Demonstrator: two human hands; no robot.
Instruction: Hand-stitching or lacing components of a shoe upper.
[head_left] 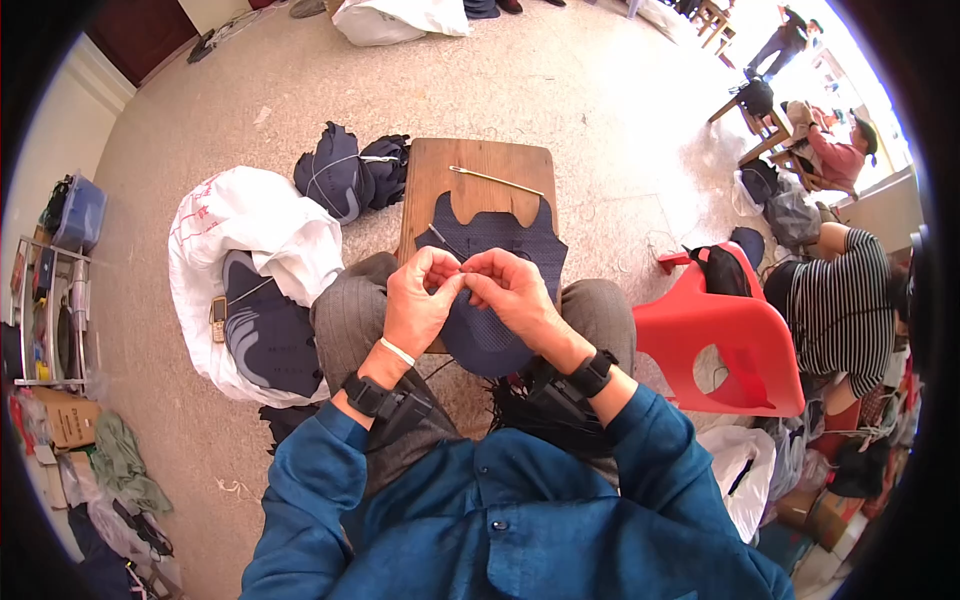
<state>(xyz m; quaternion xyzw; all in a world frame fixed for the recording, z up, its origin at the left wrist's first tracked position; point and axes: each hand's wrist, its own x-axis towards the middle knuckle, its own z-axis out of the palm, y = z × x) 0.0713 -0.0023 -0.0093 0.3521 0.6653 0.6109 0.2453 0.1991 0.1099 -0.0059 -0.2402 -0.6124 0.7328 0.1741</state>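
Note:
In front of me my left hand (418, 298) and my right hand (512, 290) meet, thumbs and forefingers pinched tip to tip. Whatever is between the fingertips is too small to make out. Beneath them lies a dark navy textured shoe upper (520, 238), spread over the wooden stool (425, 165) and hanging toward my lap. A slim dark tool with a pale tip (442, 238) rests on the upper beside my left fingers. Farther off, a thin metal hooked rod (497, 181) lies slantwise across the bare wood.
At left a white sack (255, 215) holds dark cut pieces (270, 335) and a phone (218, 319). Tied dark bundles (340, 175) sit beside the stool. A red plastic chair (720, 335) stands at right, near a person in stripes (835, 305). Others are seated beyond.

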